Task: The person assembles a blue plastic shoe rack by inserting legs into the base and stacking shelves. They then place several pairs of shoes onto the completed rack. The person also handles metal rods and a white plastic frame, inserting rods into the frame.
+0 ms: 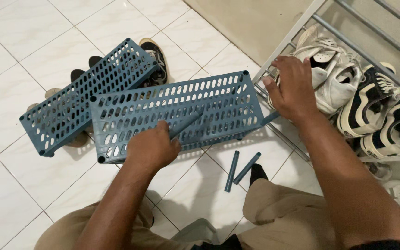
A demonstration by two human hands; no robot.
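Crouching over white floor tiles (19,60), the person shows bent knees in tan trousers (274,208) at the bottom edge. Two loose blue tubes (239,167) lie side by side on the tile just ahead of the right knee, apart from both hands.

Left hand (151,148): fingers curled closed around another blue tube (186,125), which slants up and to the right across the near blue slotted shelf panel (177,109). Hand rests on that panel's near edge. Panel sits roughly flat, long side running left to right.

Second blue slotted panel (84,95) lies behind and left of the first, its right end overlapped by it, tilted and propped on dark shoes (156,53) and a pair of sandals underneath.

Right hand (292,88): palm down, fingers bent loosely, resting on a white sneaker (334,78) at the left end of a grey metal rack (283,44). Cannot tell whether the fingers actually grip the shoe. Black-and-white sneakers (376,106) sit further right on the same rack. Beige wall (251,23) beyond.
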